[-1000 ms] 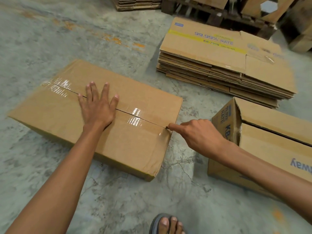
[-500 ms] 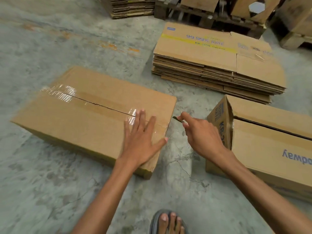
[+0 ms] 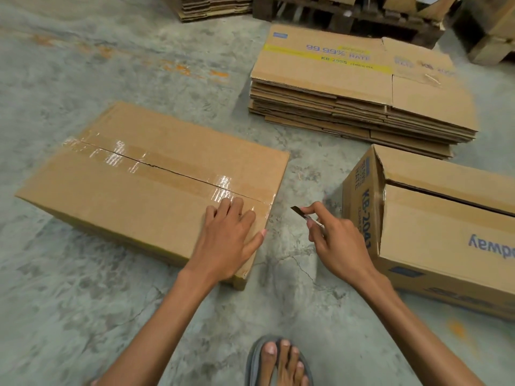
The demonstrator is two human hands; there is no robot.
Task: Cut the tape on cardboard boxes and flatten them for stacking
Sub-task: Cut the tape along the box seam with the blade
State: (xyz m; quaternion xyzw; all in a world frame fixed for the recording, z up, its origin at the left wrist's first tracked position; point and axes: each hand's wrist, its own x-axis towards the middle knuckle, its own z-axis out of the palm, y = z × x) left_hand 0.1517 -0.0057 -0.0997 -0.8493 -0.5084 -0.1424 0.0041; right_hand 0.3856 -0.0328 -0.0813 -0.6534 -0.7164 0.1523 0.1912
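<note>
The left hand point(image 3: 227, 240) rested, fingers relaxed, on the taped brown cardboard box point(image 3: 133, 196) on the concrete floor point(image 3: 83, 302); the right hand point(image 3: 337, 243) pinched a small dark blade point(image 3: 297, 211), handle hidden. A printed brown carton point(image 3: 446, 232) was cropped at right.

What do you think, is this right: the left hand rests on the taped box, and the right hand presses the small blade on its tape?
Not quite. The left hand rests on the taped box, but the right hand holds the small blade off the tape, in the air beyond the box's right end, as the head view shows.
</note>
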